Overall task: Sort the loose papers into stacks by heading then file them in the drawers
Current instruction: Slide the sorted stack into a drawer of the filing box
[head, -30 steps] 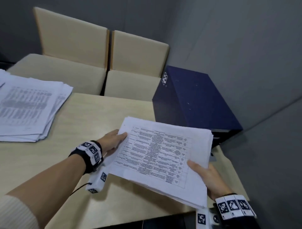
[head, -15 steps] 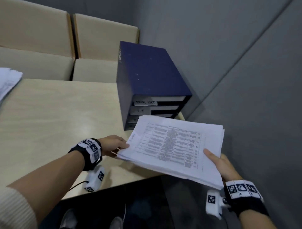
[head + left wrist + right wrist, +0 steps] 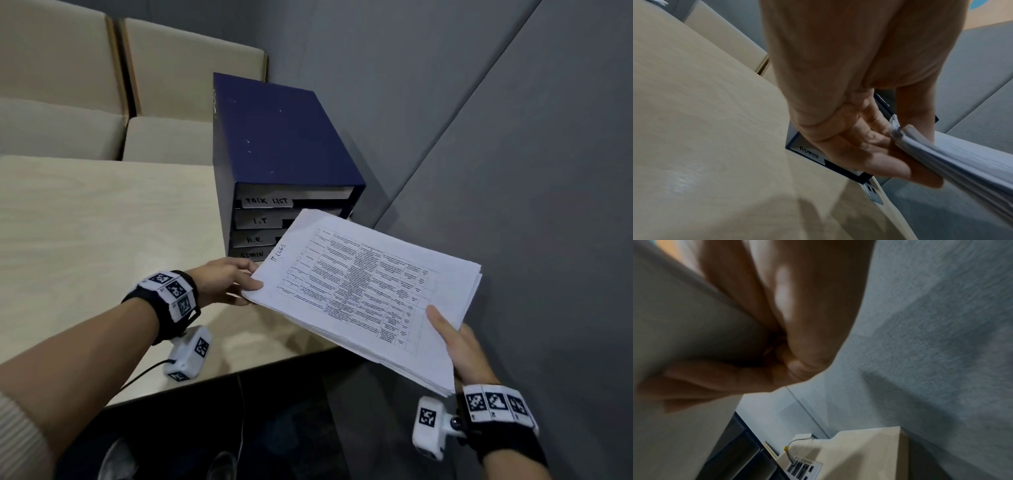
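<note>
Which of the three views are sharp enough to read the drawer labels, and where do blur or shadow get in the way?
Head view: sharp, evenly lit; labels on the drawer unit are readable, lines bowed by the wide angle. Left wrist view: the left hand and paper stack are soft, yet the ADMIN label reads. Right wrist view: heavily blurred, the right hand dark and shadowed; no drawer label legible.

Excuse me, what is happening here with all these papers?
A person holds a paper stack in both hands: the left hand pinches one corner, the right hand grips the opposite edge. The top sheet reads "IT LOGS". The stack hangs before the blue drawer unit, labelled TASK LIST, I.T, H.R., ADMIN. Not filed yet.
</note>
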`<act>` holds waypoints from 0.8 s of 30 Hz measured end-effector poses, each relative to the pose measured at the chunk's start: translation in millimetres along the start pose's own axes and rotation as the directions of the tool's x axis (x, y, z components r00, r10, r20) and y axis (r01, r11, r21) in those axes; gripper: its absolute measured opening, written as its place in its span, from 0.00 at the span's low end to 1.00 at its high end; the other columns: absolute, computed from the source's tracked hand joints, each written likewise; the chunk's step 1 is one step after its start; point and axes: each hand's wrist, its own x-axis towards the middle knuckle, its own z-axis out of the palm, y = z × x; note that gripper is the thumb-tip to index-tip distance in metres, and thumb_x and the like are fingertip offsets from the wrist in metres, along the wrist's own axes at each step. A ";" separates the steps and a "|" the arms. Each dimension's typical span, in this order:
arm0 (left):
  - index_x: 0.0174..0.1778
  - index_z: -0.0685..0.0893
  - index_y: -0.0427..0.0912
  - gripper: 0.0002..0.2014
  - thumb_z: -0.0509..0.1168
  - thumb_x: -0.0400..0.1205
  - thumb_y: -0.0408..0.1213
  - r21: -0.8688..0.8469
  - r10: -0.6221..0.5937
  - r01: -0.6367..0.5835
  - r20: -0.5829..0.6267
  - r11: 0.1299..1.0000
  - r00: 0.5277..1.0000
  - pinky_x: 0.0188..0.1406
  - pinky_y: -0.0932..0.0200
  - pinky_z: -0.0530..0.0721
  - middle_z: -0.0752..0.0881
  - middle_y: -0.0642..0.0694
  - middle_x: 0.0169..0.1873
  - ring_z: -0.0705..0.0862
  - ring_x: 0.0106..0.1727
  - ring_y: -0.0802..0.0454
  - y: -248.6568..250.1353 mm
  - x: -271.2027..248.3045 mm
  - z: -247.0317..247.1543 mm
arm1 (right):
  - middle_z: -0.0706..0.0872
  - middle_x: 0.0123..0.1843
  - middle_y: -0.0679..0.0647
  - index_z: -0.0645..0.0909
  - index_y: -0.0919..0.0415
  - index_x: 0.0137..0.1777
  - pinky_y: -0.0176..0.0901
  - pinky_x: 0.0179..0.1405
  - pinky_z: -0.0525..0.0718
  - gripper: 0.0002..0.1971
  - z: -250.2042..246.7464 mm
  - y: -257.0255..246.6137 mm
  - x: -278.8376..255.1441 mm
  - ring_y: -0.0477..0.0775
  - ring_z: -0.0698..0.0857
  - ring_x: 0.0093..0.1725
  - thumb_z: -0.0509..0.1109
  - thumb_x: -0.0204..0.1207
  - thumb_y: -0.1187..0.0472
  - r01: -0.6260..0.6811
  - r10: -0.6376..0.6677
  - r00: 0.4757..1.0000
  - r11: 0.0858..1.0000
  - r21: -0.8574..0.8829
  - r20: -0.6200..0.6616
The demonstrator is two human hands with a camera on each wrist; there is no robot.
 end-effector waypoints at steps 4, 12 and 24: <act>0.39 0.80 0.41 0.07 0.69 0.80 0.27 -0.004 0.007 -0.007 -0.089 1.000 0.996 0.27 0.64 0.82 0.86 0.39 0.36 0.85 0.30 0.49 0.7 -5.6 1.7 | 0.91 0.58 0.59 0.83 0.65 0.65 0.42 0.43 0.91 0.14 7.7 -3.6 4.2 0.58 0.91 0.56 0.66 0.84 0.58 0.001 -0.001 1.000 1.000 0.016 0.017; 0.43 0.84 0.36 0.08 0.68 0.84 0.38 0.121 -0.091 0.111 -0.161 0.986 0.983 0.34 0.61 0.84 0.91 0.37 0.39 0.87 0.32 0.49 -26.1 -17.3 -6.6 | 0.94 0.42 0.53 0.83 0.67 0.58 0.36 0.29 0.88 0.09 20.5 28.1 -6.7 0.50 0.93 0.40 0.66 0.84 0.63 -0.086 0.086 0.995 0.996 -0.001 0.055; 0.42 0.87 0.35 0.07 0.68 0.81 0.34 -0.026 0.021 -0.028 -0.231 0.999 0.973 0.33 0.61 0.82 0.87 0.37 0.35 0.85 0.31 0.48 4.0 -26.7 -13.1 | 0.93 0.45 0.55 0.84 0.68 0.58 0.36 0.28 0.87 0.10 31.5 -16.2 7.6 0.50 0.93 0.39 0.67 0.84 0.62 -0.011 0.010 0.998 1.000 0.017 0.068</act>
